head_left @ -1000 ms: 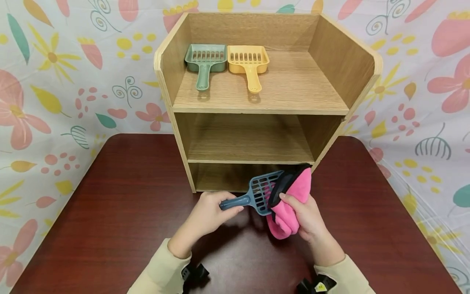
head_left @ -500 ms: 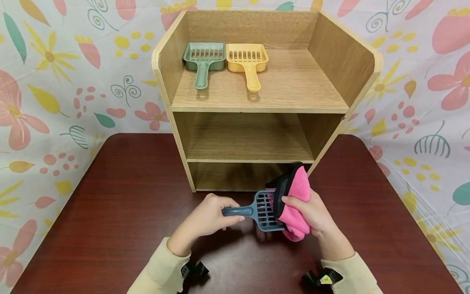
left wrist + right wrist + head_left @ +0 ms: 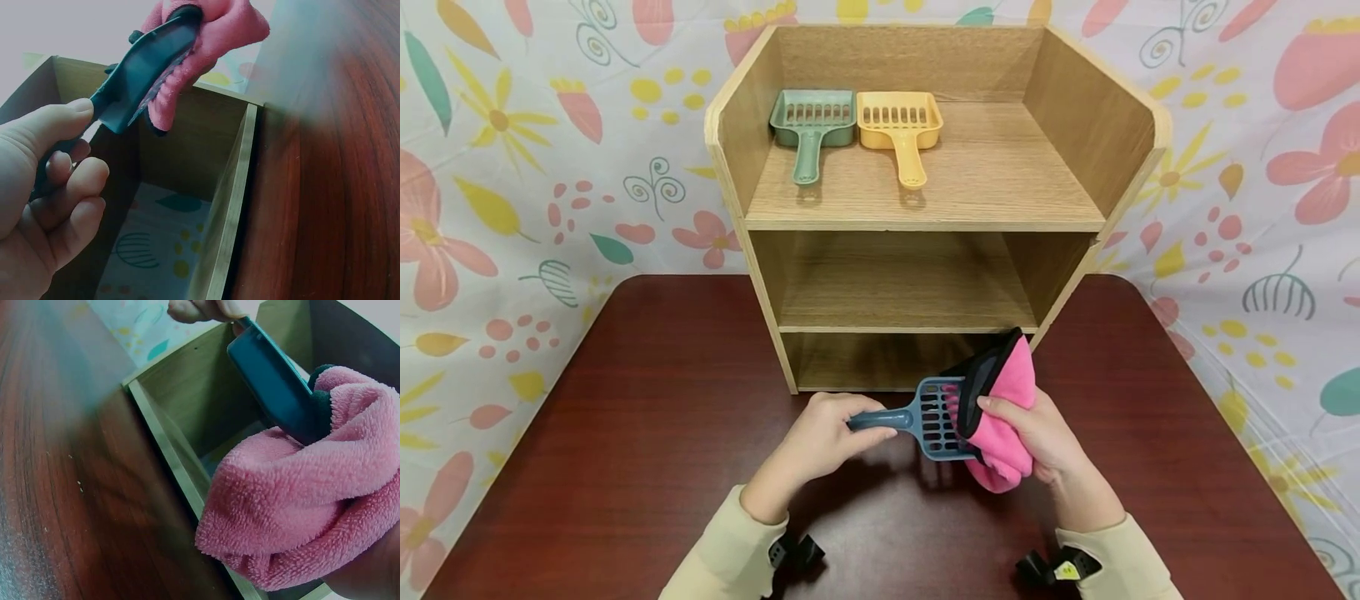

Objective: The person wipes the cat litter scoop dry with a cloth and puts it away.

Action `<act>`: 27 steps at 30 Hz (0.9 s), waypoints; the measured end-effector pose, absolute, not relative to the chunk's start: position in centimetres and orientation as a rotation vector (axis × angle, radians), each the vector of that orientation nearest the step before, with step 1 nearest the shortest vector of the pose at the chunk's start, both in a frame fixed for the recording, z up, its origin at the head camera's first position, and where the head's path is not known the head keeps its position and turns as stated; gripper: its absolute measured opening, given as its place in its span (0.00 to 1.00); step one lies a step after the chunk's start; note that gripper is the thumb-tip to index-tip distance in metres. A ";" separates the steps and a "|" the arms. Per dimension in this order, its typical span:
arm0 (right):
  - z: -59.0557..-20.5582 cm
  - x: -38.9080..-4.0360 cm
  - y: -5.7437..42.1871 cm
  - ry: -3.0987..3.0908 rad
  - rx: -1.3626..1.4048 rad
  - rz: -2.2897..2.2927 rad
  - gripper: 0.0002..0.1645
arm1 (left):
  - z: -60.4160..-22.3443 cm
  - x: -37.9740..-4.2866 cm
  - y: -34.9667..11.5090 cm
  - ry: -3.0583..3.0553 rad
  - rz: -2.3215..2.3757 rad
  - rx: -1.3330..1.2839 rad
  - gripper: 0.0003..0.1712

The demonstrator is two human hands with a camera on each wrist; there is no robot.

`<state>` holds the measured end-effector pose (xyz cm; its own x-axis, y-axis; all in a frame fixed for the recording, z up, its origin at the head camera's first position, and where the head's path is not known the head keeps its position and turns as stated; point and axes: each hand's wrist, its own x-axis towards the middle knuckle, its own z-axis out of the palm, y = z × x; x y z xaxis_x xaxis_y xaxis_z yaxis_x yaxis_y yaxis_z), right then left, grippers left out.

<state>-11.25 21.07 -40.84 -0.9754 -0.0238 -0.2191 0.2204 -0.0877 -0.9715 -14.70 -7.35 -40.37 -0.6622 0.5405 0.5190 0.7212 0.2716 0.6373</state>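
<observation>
My left hand grips the handle of a blue slotted litter scoop, thumb on top. The scoop is held level above the table, its head pointing right. In my right hand is a bunched pink cloth with black edging, wrapped over the far end of the scoop head and hiding it. From the right wrist view, the fuzzy cloth folds around the scoop. In the left wrist view, my left thumb and curled fingers hold the handle below the scoop head.
A wooden shelf unit stands at the back of the dark red table. On its top shelf a green litter scoop and a yellow one sit side by side at the left, handles forward. A floral-patterned cloth hangs behind.
The scoop has turned from tilted upward to nearly level, then risen slightly. My right hand and cloth have shifted a little to the right. Both hands keep their holds.
</observation>
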 end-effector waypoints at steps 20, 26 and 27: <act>-36.8 -8.3 22.2 2.911 0.016 -1.790 0.18 | -39.2 -14.8 -8.3 -2.468 -1.352 -1.132 0.07; -35.7 -8.5 20.3 3.281 -0.315 -1.239 0.24 | -39.3 -14.4 -7.9 -2.486 -1.456 -1.141 0.06; -35.7 -8.6 19.9 3.298 -0.373 -1.143 0.23 | -39.3 -14.3 -7.8 -2.488 -1.484 -1.142 0.06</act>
